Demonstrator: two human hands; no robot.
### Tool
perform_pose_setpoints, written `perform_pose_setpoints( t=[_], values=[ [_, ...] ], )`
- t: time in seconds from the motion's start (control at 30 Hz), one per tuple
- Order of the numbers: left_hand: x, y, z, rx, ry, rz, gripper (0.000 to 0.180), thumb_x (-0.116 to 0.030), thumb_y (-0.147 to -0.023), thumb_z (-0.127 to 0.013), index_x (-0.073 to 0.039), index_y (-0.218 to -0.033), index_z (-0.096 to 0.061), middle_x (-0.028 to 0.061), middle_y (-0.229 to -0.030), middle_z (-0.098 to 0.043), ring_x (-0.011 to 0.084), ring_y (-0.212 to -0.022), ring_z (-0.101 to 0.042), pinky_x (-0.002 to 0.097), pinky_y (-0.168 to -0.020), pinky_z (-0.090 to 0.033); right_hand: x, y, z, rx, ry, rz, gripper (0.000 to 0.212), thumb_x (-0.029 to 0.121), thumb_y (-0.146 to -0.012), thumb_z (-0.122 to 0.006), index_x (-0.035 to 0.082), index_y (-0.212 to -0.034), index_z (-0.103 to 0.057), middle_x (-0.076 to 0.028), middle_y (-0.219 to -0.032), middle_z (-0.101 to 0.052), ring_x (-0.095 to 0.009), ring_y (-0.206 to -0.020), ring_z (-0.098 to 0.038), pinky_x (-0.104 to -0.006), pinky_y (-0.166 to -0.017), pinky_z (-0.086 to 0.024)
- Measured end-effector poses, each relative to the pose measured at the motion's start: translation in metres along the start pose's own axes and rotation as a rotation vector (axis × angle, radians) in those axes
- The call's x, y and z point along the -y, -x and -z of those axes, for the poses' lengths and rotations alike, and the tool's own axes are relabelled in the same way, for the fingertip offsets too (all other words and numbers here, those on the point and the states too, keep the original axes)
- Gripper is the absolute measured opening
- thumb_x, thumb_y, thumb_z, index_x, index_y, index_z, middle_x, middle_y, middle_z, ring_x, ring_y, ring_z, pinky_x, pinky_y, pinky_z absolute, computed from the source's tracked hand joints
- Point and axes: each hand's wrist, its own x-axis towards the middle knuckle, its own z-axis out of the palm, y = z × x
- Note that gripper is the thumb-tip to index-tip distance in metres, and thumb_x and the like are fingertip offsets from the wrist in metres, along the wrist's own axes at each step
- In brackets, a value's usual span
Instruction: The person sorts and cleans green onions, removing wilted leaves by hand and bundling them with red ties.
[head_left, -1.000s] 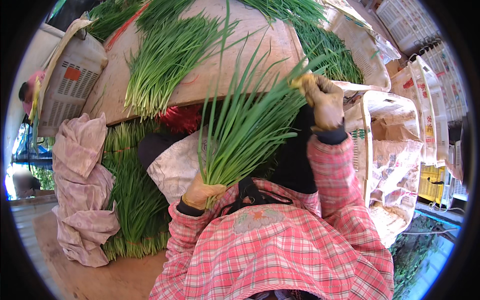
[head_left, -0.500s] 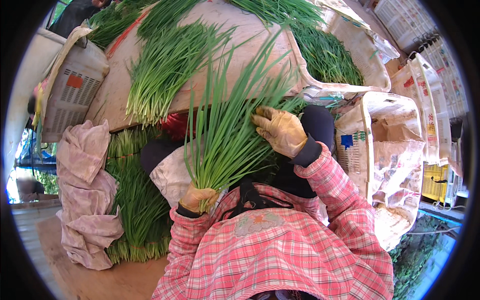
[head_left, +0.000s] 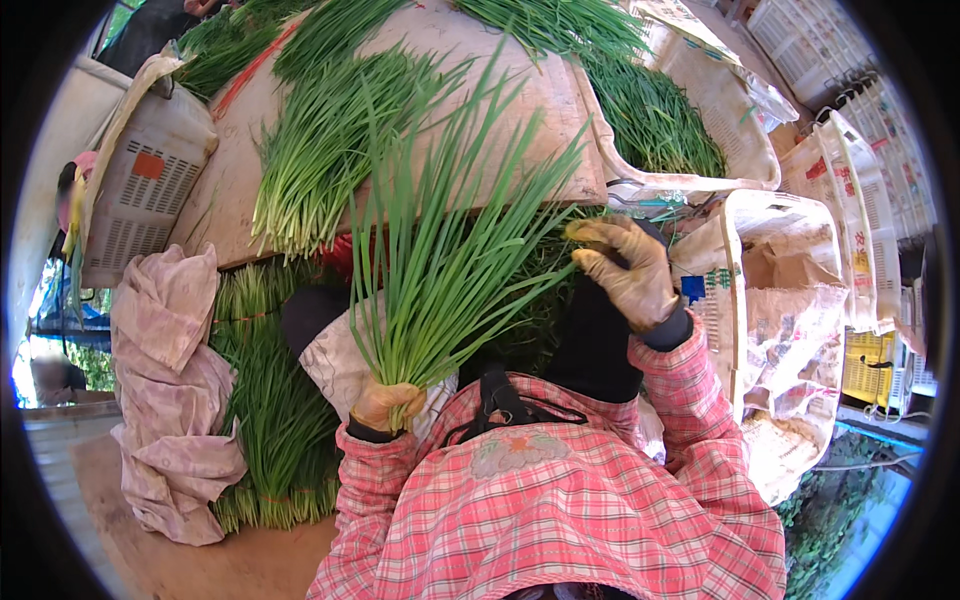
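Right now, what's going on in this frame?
A person in a pink plaid shirt holds a bunch of long green chives by its base in the gloved left hand, leaves fanning upward. The gloved right hand is at the leaf tips on the right. More chives lie on a board ahead and beside a pink cloth.

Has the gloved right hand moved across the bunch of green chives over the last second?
Yes. The right hand has dropped from the bunch of green chives' tips, away from the brown board's edge.
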Motion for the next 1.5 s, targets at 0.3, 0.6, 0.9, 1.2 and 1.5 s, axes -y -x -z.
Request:
perform_pose_setpoints(
  t=[0.3, 0.6, 0.9, 1.2, 1.5],
  values=[
    [-0.004, 0.003, -0.008, -0.024, -0.043, -0.007, 0.054, 0.0, -0.074, -0.07, 0.002, -0.123, -0.045, 0.0155, -0.095, -0.06, 0.0156, -0.049, -0.047, 0.0269, -0.043, -0.036, -0.009, -0.005, -0.052, 0.08, 0.307, 0.164, 0.017, 0.016, -0.086, -0.063, 0.001, -0.094, -0.063, -0.009, -0.079, -0.061, -0.018, -0.066, -0.057, -0.0311, -0.06, -0.047],
    [-0.008, 0.007, -0.023, -0.065, -0.157, 0.067, 0.059, 0.003, -0.074, -0.069, 0.001, -0.127, -0.043, 0.0135, -0.088, -0.061, 0.0128, -0.051, -0.047, 0.0252, -0.044, -0.037, 0.005, -0.026, 0.009, 0.438, -0.162, 0.186, 0.014, 0.016, -0.085, -0.067, 0.002, -0.089, -0.069, -0.007, -0.086, -0.067, -0.013, -0.078, -0.06, -0.0249, -0.073, -0.048],
    [-0.001, 0.008, -0.019, -0.099, -0.187, 0.075, 0.057, 0.007, -0.072, -0.068, 0.001, -0.125, -0.046, 0.0154, -0.092, -0.062, 0.0133, -0.051, -0.049, 0.0245, -0.043, -0.038, 0.046, -0.074, -0.005, -0.044, 0.45, 0.452, 0.041, 0.012, -0.084, -0.06, 0.003, -0.124, -0.051, -0.02, -0.113, -0.058, -0.024, -0.07, -0.062, -0.0342, -0.065, -0.049],
    [-0.002, 0.014, -0.012, -0.091, -0.077, 0.046, 0.063, 0.008, -0.071, -0.068, 0.002, -0.128, -0.043, 0.0181, -0.095, -0.062, 0.015, -0.048, -0.048, 0.0271, -0.042, -0.037, 0.046, -0.088, 0.051, -0.221, -0.523, 0.027, 0.027, 0.023, -0.09, -0.06, -0.003, -0.09, -0.066, -0.005, -0.078, -0.067, -0.003, -0.054, -0.042, -0.0189, -0.051, -0.038],
    [-0.006, 0.011, 0.014, -0.061, -0.059, 0.037, 0.053, -0.001, -0.077, -0.068, 0.001, -0.124, -0.043, 0.0134, -0.085, -0.059, 0.016, -0.046, -0.047, 0.0283, -0.043, -0.037, -0.008, -0.003, 0.026, 0.555, 0.6, 0.101, 0.025, 0.019, -0.083, -0.065, 0.008, -0.106, -0.065, -0.015, -0.105, -0.062, -0.03, -0.09, -0.063, -0.0346, -0.078, -0.051]
  ],
)
